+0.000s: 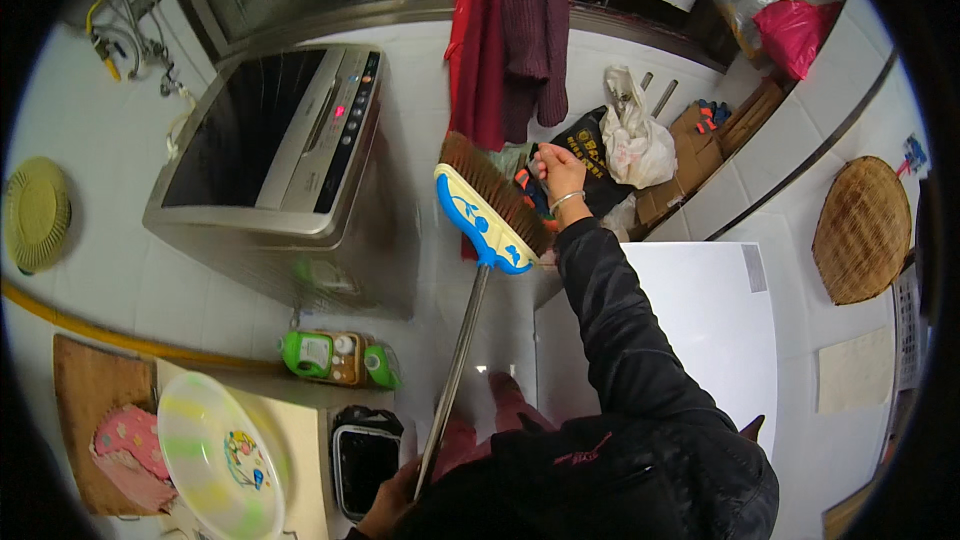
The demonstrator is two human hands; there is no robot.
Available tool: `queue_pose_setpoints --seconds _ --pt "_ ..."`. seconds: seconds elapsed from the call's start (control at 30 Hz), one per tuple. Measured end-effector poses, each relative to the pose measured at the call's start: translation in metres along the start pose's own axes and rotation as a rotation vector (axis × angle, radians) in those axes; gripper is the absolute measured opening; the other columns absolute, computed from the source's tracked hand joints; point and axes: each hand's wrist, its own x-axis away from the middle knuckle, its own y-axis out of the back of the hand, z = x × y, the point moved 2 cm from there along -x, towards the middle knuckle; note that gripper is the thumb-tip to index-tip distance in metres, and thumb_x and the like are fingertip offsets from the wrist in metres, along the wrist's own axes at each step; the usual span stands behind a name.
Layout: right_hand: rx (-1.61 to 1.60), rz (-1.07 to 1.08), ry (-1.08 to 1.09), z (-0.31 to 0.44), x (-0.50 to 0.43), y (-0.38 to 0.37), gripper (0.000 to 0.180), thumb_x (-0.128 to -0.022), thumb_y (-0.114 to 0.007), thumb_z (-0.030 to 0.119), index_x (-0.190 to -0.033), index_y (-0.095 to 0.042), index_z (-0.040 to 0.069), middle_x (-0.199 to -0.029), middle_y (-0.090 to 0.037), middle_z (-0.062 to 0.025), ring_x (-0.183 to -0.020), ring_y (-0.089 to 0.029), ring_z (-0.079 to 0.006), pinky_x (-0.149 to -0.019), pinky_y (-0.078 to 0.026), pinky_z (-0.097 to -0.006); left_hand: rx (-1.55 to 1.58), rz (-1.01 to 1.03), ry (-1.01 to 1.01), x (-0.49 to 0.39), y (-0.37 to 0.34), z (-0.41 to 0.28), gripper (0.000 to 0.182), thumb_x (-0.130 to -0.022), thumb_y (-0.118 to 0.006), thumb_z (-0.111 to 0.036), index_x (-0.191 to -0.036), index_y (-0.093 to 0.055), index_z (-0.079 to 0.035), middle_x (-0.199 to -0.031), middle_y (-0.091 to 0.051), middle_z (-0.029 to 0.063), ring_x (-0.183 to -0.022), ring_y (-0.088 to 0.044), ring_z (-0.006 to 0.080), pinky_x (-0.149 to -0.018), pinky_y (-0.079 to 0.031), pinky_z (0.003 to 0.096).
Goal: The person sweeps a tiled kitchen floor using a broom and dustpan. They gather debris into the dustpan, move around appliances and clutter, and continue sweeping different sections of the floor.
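A broom with a blue and cream plastic head (480, 221) and dark brown bristles (499, 187) is raised in front of me, bristles pointing away. Its metal handle (459, 371) slants down to my left hand (394, 499), which grips it near the bottom of the view. My right hand (562, 171), with a bangle at the wrist, is just beyond the right end of the bristles. Its fingers are curled with the tips close together; whether something small is between them cannot be made out.
A top-loading washing machine (262, 135) stands at left, with green bottles (311, 354) below it. Clothes (517, 37) hang ahead. Bags (637, 139) and cardboard (686, 154) lie beyond my right hand. A white panel (697, 315), a bin (367, 465) and a plastic basin (217, 457) are nearby.
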Motion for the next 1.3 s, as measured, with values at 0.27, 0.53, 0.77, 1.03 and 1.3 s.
queue_pose_setpoints --seconds 0.27,0.53,0.77,1.03,1.3 --pt "0.004 0.220 -0.323 -0.043 0.150 0.002 0.012 -0.088 -0.059 0.013 -0.089 -0.061 0.001 -0.071 -0.061 -0.0036 -0.049 -0.049 -0.0075 -0.043 -0.039 -0.0204 -0.524 0.002 -0.036 -0.011 0.011 0.000 0.062 -0.080 -0.066 -0.017 -0.134 -0.038 -0.004 -0.115 -0.057 0.0215 -0.104 -0.059 0.0292 -0.085 -0.048 0.0380" --pt "0.310 0.402 -0.551 -0.094 0.332 0.044 0.012 -0.089 -0.056 0.009 -0.092 -0.062 -0.001 -0.075 -0.061 -0.0042 -0.055 -0.052 -0.0064 -0.047 -0.041 -0.0190 -0.642 0.046 -0.100 0.011 -0.001 0.053 0.045 -0.079 -0.062 -0.014 -0.120 -0.046 -0.004 -0.102 -0.059 0.0215 -0.093 -0.059 0.0366 -0.077 -0.047 0.0412" --pt "0.337 0.619 -0.742 -0.129 0.390 0.081 0.013 -0.088 -0.058 0.006 -0.097 -0.061 -0.001 -0.082 -0.064 -0.0075 -0.063 -0.060 -0.0119 -0.053 -0.049 -0.0222 -0.723 0.054 0.096 0.044 -0.035 0.092 0.048 -0.079 -0.060 -0.019 -0.123 -0.044 -0.006 -0.090 -0.061 0.0223 -0.082 -0.059 0.0395 -0.071 -0.047 0.0450" --pt "0.259 0.678 -0.791 -0.092 0.492 0.072 0.014 -0.090 -0.056 0.014 -0.091 -0.059 0.000 -0.066 -0.055 -0.0032 -0.047 -0.044 -0.0078 -0.041 -0.035 -0.0212 -0.791 0.043 0.226 0.101 -0.074 0.139 0.031 -0.077 -0.057 -0.017 -0.106 -0.052 -0.007 -0.084 -0.061 0.0219 -0.081 -0.060 0.0397 -0.070 -0.048 0.0453" --pt "0.327 1.200 -0.821 -0.025 0.660 0.046 0.014 -0.091 -0.055 0.014 -0.094 -0.058 0.001 -0.076 -0.062 -0.0068 -0.053 -0.052 -0.0093 -0.048 -0.042 -0.0222 -0.969 0.087 0.175 0.156 -0.074 0.204 0.029 -0.071 -0.062 -0.019 -0.097 -0.061 -0.007 -0.085 -0.065 0.0154 -0.080 -0.064 0.0324 -0.066 -0.050 0.0452"
